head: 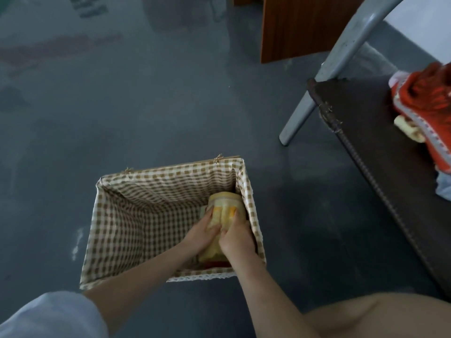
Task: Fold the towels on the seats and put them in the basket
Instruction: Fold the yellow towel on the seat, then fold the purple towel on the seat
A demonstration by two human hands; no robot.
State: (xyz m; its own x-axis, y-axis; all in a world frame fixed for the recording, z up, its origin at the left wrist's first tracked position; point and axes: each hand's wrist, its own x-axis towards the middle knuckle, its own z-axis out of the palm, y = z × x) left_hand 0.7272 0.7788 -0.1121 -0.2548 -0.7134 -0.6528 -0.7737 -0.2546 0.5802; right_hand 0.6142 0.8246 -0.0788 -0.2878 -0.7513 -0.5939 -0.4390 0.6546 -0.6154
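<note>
A rectangular basket with a brown-and-white checked lining stands on the floor in front of me. Inside it, against the right wall, lies a folded yellow towel. My left hand grips the towel's left side and my right hand grips its right side, both reaching down into the basket. Something red shows under the towel's near end. On the dark seat at the right lies a red towel with a white patterned edge, with a pale yellow cloth partly under it and a light blue cloth beside it.
The seat's grey metal leg slants to the floor right of the basket. A wooden cabinet stands at the back. My bare knee is at the lower right. The grey floor surrounds the basket.
</note>
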